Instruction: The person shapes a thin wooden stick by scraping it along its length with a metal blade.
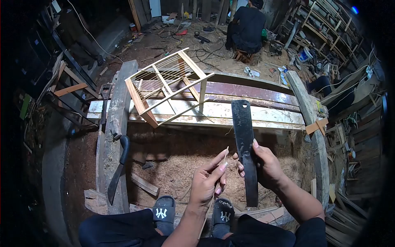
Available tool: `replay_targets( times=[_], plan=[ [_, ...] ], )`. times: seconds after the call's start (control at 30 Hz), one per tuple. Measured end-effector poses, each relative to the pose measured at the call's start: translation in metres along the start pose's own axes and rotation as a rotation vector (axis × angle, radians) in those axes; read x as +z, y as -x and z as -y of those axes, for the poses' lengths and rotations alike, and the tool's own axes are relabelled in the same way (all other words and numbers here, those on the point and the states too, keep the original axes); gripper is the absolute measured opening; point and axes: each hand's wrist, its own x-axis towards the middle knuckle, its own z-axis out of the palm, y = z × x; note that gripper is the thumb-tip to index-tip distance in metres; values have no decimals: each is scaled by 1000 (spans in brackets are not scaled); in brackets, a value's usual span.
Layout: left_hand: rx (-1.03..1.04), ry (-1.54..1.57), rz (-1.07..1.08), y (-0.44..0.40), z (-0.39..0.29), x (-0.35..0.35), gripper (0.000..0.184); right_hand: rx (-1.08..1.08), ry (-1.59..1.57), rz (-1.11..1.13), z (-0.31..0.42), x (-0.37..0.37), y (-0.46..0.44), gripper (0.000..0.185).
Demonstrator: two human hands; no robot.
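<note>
My right hand (268, 165) grips a broad black machete (242, 123) around its lower part. The blade points up and away from me, with a hole near its top corner. In my left hand (204, 183) a thin wooden stick (209, 210) is pinched between thumb and fingers. Its tip pokes out just above the fingertips, and the long end runs down along my forearm. The stick and the machete are apart. Beyond both hands, a wooden frame strung with thin rods (190, 65) rests tilted on the bench planks (251, 112).
A curved knife with a black handle (124, 149) lies on the left bench beam (119, 92). Crossed wood pieces (317, 126) sit on the right beam. Shavings (177, 168) cover the ground before my feet. A person (248, 29) sits at the back, facing away.
</note>
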Motion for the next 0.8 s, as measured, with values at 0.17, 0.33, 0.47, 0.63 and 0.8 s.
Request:
replay_targets(
  times=[0.17,0.33,0.47,0.63,0.8],
  plan=[
    [-13,-6,-46,0,-1,3,42,118,-134,-64,2,6,5,62],
    [0,110,-19,1,-1,3,39,74,44,85,-7,0,6,59],
    [7,129,-18,1,-1,2,37,-333,467,64,-19,1,10,39],
    [99,163,-40,1,13,-6,33,-759,1036,31,-11,13,15,29],
    [56,263,-19,6,10,-6,13,-932,1181,-21,-20,10,12,47]
  ],
)
